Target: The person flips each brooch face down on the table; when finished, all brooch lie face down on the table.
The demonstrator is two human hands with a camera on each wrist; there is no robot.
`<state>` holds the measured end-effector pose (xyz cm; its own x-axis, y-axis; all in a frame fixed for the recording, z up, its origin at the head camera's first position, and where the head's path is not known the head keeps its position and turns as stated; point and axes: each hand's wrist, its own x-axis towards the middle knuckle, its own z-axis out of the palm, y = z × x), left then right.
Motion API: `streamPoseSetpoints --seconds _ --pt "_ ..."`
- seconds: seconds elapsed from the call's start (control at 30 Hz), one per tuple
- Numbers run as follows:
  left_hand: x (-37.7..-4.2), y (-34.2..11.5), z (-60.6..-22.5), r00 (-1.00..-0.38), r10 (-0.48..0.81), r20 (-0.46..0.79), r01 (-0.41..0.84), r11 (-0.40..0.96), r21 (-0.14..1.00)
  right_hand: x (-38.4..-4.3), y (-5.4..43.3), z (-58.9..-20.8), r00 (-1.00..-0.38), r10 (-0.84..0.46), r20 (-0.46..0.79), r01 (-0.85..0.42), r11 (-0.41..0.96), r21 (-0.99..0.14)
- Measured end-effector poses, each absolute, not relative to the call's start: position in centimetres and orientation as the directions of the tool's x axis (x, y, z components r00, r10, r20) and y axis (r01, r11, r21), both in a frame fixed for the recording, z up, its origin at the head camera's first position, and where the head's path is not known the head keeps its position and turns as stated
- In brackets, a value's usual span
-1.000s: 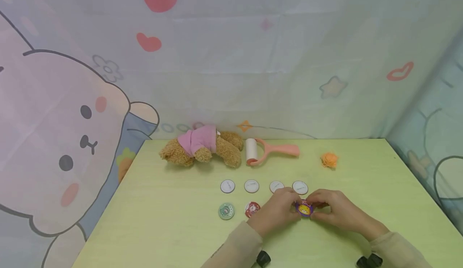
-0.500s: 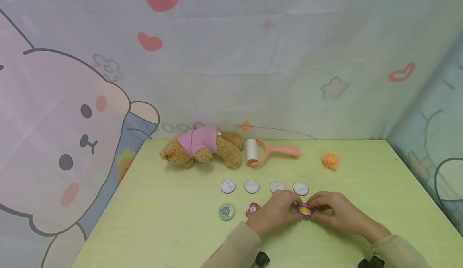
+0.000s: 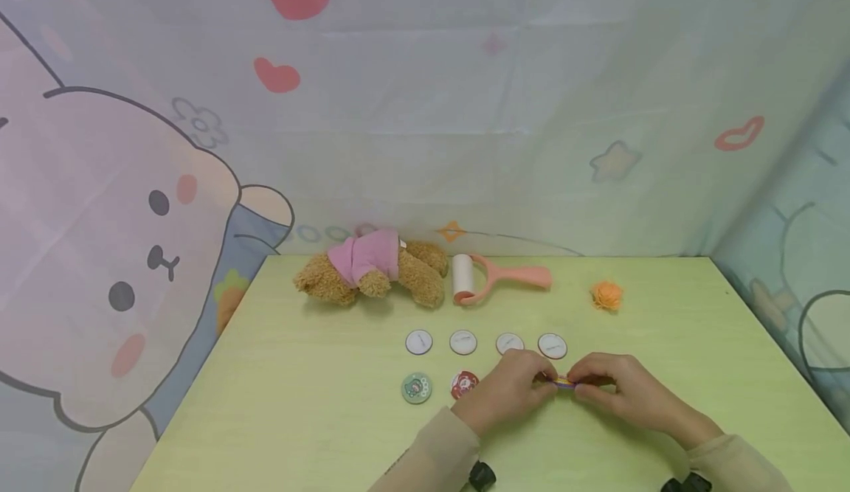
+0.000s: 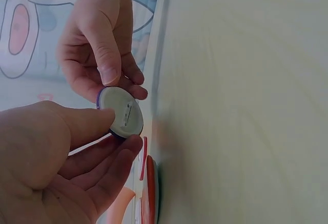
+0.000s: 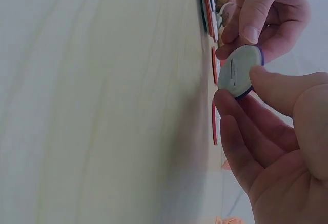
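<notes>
Between my two hands is a round pin badge point(image 3: 564, 383) with a purple rim, tilted so the head view sees it almost edge-on. Both wrist views show its pale back point(image 4: 119, 110) with a metal pin point(image 5: 232, 72) across it. My left hand point(image 3: 508, 389) pinches one side between thumb and fingers. The opposite side is pinched by my right hand point(image 3: 627, 389) in the same way. The badge is held above the table. Just left of my left hand lies a red badge point(image 3: 463, 384), partly covered by it, and a green badge point(image 3: 416, 388) lies farther left.
Behind the hands, several badges point(image 3: 418, 342) lie in a row with white backs up. Along the table's point(image 3: 299, 403) far side are a teddy bear point(image 3: 365, 263) in a pink top, a lint roller point(image 3: 462, 278) with a pink handle, and a small orange tangled bundle point(image 3: 606, 295).
The badge has turned between the fingers: its yellow picture faced the head view earlier, and now mostly its edge shows. Both hands keep nearly the same place.
</notes>
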<state>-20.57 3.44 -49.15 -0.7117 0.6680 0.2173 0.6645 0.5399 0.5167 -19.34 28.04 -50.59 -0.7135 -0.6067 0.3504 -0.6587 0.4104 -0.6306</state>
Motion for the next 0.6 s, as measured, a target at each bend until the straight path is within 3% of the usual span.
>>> streamPoseSetpoints --seconds 0.6 --pt "-20.63 3.64 -49.25 -0.732 0.642 0.228 0.645 0.545 0.535 -19.37 28.18 -50.39 -0.767 -0.551 0.328 -0.606 0.452 -0.655"
